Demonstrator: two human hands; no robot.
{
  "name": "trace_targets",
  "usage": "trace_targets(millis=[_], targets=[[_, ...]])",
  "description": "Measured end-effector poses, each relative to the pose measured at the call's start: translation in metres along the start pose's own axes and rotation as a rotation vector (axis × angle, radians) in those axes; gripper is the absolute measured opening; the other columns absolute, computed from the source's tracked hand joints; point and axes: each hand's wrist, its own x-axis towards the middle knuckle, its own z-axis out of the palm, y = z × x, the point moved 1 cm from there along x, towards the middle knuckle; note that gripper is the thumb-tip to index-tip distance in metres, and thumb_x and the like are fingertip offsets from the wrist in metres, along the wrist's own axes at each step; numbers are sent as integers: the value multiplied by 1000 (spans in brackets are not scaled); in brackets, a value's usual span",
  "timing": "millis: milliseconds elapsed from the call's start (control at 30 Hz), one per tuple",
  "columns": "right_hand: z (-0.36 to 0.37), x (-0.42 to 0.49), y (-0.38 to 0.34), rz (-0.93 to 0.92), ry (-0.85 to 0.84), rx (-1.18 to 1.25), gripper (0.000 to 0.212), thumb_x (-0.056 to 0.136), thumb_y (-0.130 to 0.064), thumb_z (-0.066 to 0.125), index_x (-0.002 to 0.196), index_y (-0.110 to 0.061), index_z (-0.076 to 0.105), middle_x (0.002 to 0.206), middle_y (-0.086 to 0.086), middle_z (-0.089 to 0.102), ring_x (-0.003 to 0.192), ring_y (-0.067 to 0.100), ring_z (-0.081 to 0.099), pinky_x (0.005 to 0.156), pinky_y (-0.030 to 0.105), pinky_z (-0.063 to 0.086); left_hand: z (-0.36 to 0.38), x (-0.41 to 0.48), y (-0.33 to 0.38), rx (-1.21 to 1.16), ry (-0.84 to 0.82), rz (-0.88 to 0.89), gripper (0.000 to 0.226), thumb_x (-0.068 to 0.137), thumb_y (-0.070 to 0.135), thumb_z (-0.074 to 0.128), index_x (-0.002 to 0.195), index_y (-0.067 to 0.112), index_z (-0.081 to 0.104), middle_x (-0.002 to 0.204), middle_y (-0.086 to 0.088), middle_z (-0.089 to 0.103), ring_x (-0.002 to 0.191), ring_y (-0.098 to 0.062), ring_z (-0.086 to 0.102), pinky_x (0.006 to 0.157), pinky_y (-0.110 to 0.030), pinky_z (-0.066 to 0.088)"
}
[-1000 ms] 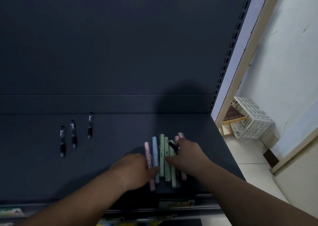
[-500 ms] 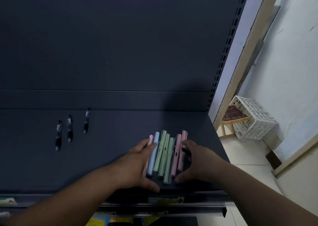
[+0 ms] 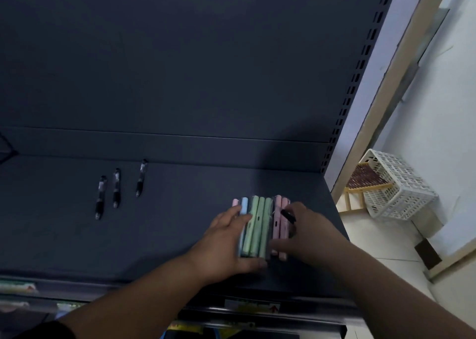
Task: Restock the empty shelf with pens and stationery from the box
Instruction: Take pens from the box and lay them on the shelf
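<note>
A bundle of pastel pens (image 3: pixel 260 222) in pink, blue and green lies side by side on the dark shelf (image 3: pixel 167 230), near its right end. My left hand (image 3: pixel 226 243) presses against the bundle's left side with straight fingers, and its thumb lies under the pens' near ends. On the bundle's right side my right hand (image 3: pixel 311 235) cups the pink pens. A short black pen (image 3: pixel 288 216) sticks out between its fingers. Three black pens (image 3: pixel 116 187) lie apart further left on the shelf.
The shelf's dark back panel (image 3: pixel 180 68) rises behind the pens, with a slotted upright (image 3: pixel 358 80) at its right edge. A white plastic basket (image 3: pixel 396 184) stands on the floor to the right. Coloured goods show on a lower shelf (image 3: pixel 15 287).
Both hands have closed in on the pastel pens and squared them into a tight bundle, shifted slightly back on the shelf. The three black pens have not moved.
</note>
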Motion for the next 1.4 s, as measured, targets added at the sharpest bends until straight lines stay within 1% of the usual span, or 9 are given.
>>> trace_targets(millis=[100, 167, 300, 400, 567, 767, 933, 1133, 1400], targets=[[-12, 8, -17, -44, 86, -36, 16, 87, -32, 63, 101, -25, 57, 96, -4, 62, 79, 10, 56, 58, 19, 38, -18, -8, -14, -58, 83, -42, 91, 72, 65, 66, 148, 36, 24, 157, 14, 7, 141, -5, 9, 107, -15, 9], [-11, 11, -35, -81, 106, 32, 4, 90, -28, 59, 90, -28, 63, 86, -7, 64, 73, 9, 59, 54, 16, 40, -32, -14, -30, -73, 136, -97, 79, 79, 60, 63, 145, 33, 30, 157, 10, 13, 142, -6, 12, 107, -13, 10], [8, 19, -81, -92, 93, 208, 8, 86, -39, 65, 79, -36, 66, 75, -12, 66, 73, 8, 65, 69, 22, 54, -64, -27, -70, -41, 220, -182, 63, 85, 49, 63, 140, 28, 40, 154, 5, 22, 141, -11, 19, 110, -15, 13], [26, 33, -120, -111, 129, 146, 8, 85, -47, 65, 85, -39, 67, 71, -21, 61, 69, -4, 58, 56, 0, 38, -92, -40, -107, -15, 274, -218, 57, 85, 43, 65, 136, 26, 45, 152, 3, 27, 140, -12, 22, 112, -16, 14], [66, 61, -199, -149, 126, 108, 17, 83, -44, 69, 98, -36, 67, 71, -21, 58, 67, -9, 52, 56, 4, 34, -148, -66, -184, 40, 394, -271, 57, 83, 39, 69, 134, 22, 49, 150, -1, 31, 140, -16, 24, 113, -20, 17], [101, 91, -283, -337, 355, 175, 23, 78, -12, 75, 81, -33, 67, 81, -20, 60, 76, -14, 56, 69, -3, 36, -184, -85, -265, -33, 225, -290, 91, 73, 54, 73, 147, 26, 27, 155, 4, 19, 142, -14, 18, 114, -20, 16], [129, 104, -310, -433, 290, 40, 35, 72, 13, 59, 85, -14, 76, 97, 0, 67, 87, 11, 63, 81, -4, 32, -189, -79, -283, 4, 147, -150, 91, 75, 57, 68, 148, 27, 24, 155, 6, 20, 142, -11, 18, 115, -20, 14], [141, 109, -301, -279, 182, 4, 45, 77, 10, 50, 106, -16, 72, 112, -7, 64, 107, 9, 59, 87, -8, 23, -190, -69, -282, 26, 117, -39, 82, 80, 53, 63, 148, 27, 25, 152, 7, 27, 139, -8, 21, 113, -16, 13], [149, 123, -309, -159, 91, -4, 25, 83, -25, 69, 108, -24, 68, 104, -5, 61, 79, 2, 54, 66, -1, 32, -186, -56, -271, 24, 85, -55, 73, 88, 48, 57, 149, 23, 27, 154, 7, 27, 140, -11, 23, 115, -20, 17]])
